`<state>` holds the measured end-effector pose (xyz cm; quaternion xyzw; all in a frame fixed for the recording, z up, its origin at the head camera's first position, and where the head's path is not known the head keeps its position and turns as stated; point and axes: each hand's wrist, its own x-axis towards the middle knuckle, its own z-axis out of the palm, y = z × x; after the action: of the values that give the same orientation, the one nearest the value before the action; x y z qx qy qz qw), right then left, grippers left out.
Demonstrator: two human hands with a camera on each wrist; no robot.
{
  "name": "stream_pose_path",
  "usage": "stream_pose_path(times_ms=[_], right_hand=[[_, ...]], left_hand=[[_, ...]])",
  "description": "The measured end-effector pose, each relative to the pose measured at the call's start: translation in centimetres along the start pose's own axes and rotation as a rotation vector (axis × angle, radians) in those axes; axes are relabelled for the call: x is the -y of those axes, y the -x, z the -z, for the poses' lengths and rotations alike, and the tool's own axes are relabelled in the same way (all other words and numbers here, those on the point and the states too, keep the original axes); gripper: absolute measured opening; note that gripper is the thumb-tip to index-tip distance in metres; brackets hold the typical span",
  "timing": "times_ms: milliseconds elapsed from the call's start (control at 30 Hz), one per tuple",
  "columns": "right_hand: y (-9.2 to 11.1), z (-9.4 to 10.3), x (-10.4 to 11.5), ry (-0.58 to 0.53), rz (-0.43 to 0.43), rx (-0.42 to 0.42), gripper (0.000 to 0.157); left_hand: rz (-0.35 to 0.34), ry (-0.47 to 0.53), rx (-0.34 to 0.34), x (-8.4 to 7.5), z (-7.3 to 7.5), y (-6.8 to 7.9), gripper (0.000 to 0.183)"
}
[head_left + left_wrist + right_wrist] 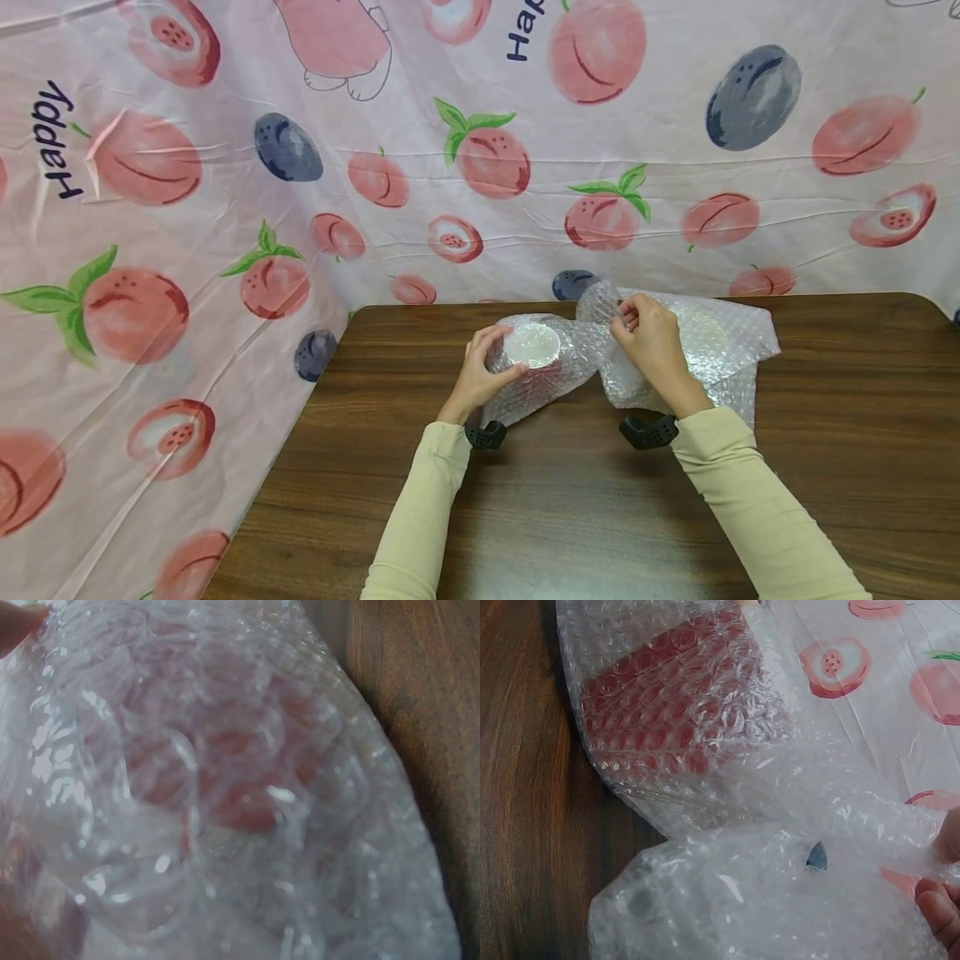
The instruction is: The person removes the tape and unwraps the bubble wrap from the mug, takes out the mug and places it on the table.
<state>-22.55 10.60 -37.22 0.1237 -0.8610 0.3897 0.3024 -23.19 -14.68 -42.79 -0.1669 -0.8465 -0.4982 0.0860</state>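
In the head view my left hand (483, 371) grips a bubble-wrapped round object (532, 346) between thumb and fingers. The object has a pale round top and red sides, whose red patch (675, 697) shows through the wrap in the right wrist view; its exact kind is blurred by the bubbles. My right hand (651, 337) pinches the bubble wrap (596, 310) to the right of that object. The wrap stretches between both hands. In the left wrist view the bubble wrap (225, 750) fills most of the picture, with a fingertip at the upper left.
More bubble wrap (750, 329) spreads beside and behind my right hand, with a pale yellowish round patch (705, 329) under it. All this lies on a dark wooden table (570, 517). A fruit-printed cloth (480, 167) hangs behind and on the left.
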Motion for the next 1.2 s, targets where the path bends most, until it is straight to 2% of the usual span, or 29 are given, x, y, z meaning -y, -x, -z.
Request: stream_pose_path(times_ms=[200, 567, 1000, 1200], right_hand=[[0.0, 0.0, 0.0, -0.001, 0.001, -0.015, 0.004], [-0.1, 0.3, 0.4, -0.049, -0.092, 0.013, 0.009], [-0.3, 0.9, 0.7, -0.108, -0.045, -0.076, 0.010], [-0.7, 1.3, 1.3, -0.131, 0.005, -0.087, 0.011]], left_hand=[[-0.003, 0.004, 0.003, 0.0, 0.1, 0.0, 0.057], [0.001, 0.019, 0.005, -0.2, 0.1, 0.0, 0.056], [-0.005, 0.013, 0.013, -0.1, -0.1, 0.0, 0.056], [-0.007, 0.011, 0.000, 0.1, 0.0, 0.0, 0.057]])
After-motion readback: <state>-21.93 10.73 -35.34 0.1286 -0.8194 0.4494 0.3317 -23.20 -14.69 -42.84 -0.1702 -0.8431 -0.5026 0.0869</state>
